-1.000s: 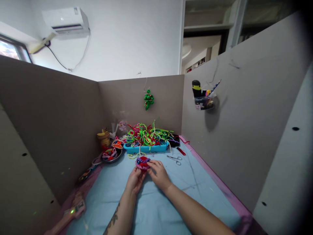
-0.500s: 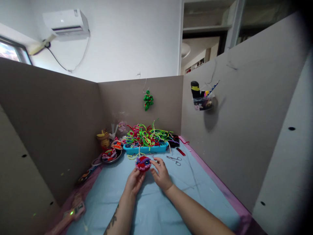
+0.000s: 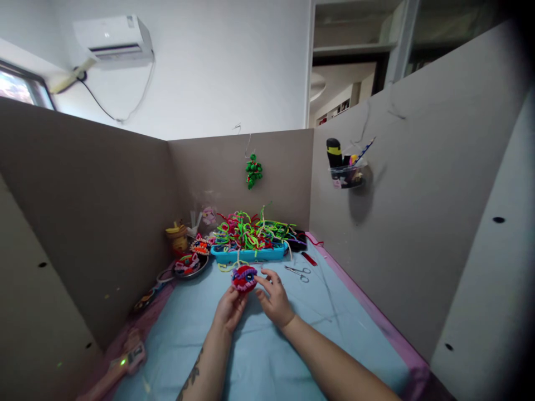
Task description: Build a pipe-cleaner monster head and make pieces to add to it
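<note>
My left hand [image 3: 229, 309] holds up a small round red and purple pipe-cleaner craft piece [image 3: 244, 278] by its lower edge, just above the light blue mat [image 3: 267, 345]. My right hand [image 3: 273, 298] hovers right beside the piece with its fingers spread apart, fingertips close to the piece's right side and nothing in the hand. Behind the piece stands a blue tray [image 3: 249, 254] heaped with green, red and pink pipe cleaners.
Small scissors [image 3: 299, 272] and a red stick [image 3: 310, 258] lie right of the tray. A metal dish [image 3: 190, 265] with finished crafts and a yellow cup [image 3: 179, 236] sit at the left. Grey partition walls enclose three sides. A pink tool [image 3: 125, 359] lies at the near left.
My right hand has let go of the craft piece and opened its fingers beside it. My left hand has raised the piece slightly and turned it upright.
</note>
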Available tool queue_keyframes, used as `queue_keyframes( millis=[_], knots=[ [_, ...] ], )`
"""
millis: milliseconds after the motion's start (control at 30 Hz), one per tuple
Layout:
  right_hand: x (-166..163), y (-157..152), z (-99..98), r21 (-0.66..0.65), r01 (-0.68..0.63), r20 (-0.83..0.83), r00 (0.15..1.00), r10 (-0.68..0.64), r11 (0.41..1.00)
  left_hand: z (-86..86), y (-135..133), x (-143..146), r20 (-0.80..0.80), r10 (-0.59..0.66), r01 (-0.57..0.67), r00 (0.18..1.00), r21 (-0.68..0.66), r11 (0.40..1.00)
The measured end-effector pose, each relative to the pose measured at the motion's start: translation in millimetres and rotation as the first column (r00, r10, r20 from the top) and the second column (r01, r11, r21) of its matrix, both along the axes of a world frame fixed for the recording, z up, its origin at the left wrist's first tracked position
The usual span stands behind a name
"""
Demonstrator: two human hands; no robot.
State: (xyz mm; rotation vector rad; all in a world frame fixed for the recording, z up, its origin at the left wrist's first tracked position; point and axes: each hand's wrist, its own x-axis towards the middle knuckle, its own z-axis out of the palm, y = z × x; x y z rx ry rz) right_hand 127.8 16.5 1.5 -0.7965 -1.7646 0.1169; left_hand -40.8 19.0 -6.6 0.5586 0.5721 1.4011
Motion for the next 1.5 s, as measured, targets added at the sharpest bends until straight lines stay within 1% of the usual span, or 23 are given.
queue_keyframes(
  millis=[200, 367, 500, 567, 733, 800, 933, 1067, 1333, 1500],
  knots=[
    [1, -4, 4.7, 0.03, -0.024, 0.009, 1.0, 0.024, 0.999, 1.9, -1, 1, 0.003, 0.005, -0.005, 1.0, 0.008, 1.0],
    [1, -9, 9.3, 0.075, -0.073, 0.062, 0.996, 0.069, 0.995, 1.3, -2, 1, 0.005, 0.01, -0.01, 1.0, 0.015, 1.0],
    [-2, -9, 9.4, 0.079, -0.052, 0.123, 0.991, 0.042, 0.995, 1.0, -2, 2, 0.003, 0.009, -0.009, 1.0, 0.017, 1.0],
    [-2, -8, 8.2, 0.078, -0.02, 0.109, 0.994, 0.011, 0.997, 1.2, -2, 2, 0.003, 0.009, -0.01, 1.0, 0.021, 1.0],
    [-1, -1, 3.1, 0.109, 0.089, 0.001, 0.996, -0.09, 0.99, 1.5, -2, 3, 0.001, 0.005, -0.005, 1.0, 0.033, 0.999],
    [0, 2, 1.6, 0.123, 0.107, -0.008, 0.994, -0.107, 0.987, 1.6, -2, 3, 0.0, 0.001, -0.002, 1.0, 0.04, 0.999],
    [1, 2, 1.6, 0.12, 0.062, 0.028, 0.997, -0.066, 0.991, 2.0, -3, 4, -0.004, -0.002, 0.002, 1.0, 0.052, 0.999],
    [0, -2, 3.6, 0.093, 0.035, 0.03, 0.999, -0.038, 0.995, 3.1, -4, 5, -0.013, -0.011, 0.011, 1.0, 0.061, 0.998],
    [2, 1, 2.0, 0.087, 0.055, 0.002, 0.998, -0.056, 0.995, 3.4, -5, 6, -0.031, -0.033, 0.036, 0.999, 0.091, 0.995],
    [1, 1, 3.0, 0.094, 0.058, 0.013, 0.998, -0.059, 0.994, 2.6, -4, 5, -0.042, -0.04, 0.045, 0.998, 0.106, 0.993]
  ],
)
